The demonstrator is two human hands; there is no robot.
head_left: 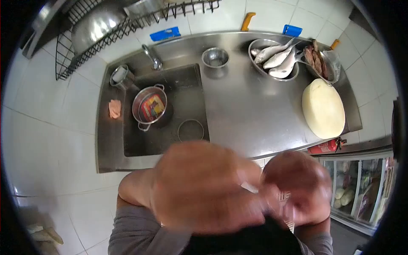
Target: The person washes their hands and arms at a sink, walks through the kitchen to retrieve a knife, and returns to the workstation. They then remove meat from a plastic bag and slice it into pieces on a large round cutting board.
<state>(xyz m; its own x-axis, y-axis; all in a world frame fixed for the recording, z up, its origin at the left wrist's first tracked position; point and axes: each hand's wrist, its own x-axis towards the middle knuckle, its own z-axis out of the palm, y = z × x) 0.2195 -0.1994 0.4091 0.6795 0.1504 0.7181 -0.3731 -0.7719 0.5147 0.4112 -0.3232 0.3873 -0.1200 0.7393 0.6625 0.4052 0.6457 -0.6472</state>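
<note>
My left hand (204, 187) is raised close to the camera, its back toward me and smeared by motion. Just to its right is my right hand (299, 185), also blurred. The two seem to meet at the fingers. A small white patch shows between them; I cannot make out what it is. Whether either hand holds anything is hidden by the blur. Both are in front of the steel counter (246, 114), above its front edge.
In the sink (182, 93) sits a pot (135, 106) with a red and yellow package (153, 107). Along the counter are a small steel bowl (215, 58), a bowl of whole fish (284, 63), a bowl of dark meat (316, 61) and a large pale melon-like block (324, 108). A faucet (154, 59) overhangs the sink.
</note>
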